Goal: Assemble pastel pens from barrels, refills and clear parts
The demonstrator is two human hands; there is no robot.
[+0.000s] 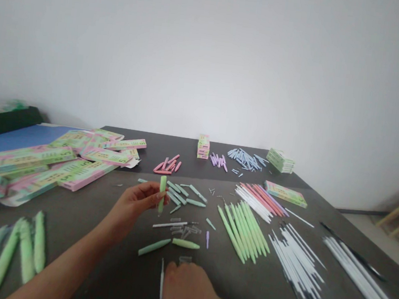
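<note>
My left hand [136, 202] is raised over the dark table [106, 206] and pinches a light green pen barrel [162, 191] upright between thumb and fingers. My right hand [188, 292] rests low near the table's front edge, fingers curled, with a thin white refill [162, 279] at its left side. Loose green pen parts [170, 244] and small clear pieces [181, 229] lie between the two hands.
Green barrels [244, 226], white refills [296, 261] and pink and white tubes [258, 199] lie in rows to the right. Flat pink-green boxes [57, 162] pile up at left. Assembled green pens [18, 249] lie at the front left. Pink, purple and blue caps sit at the back.
</note>
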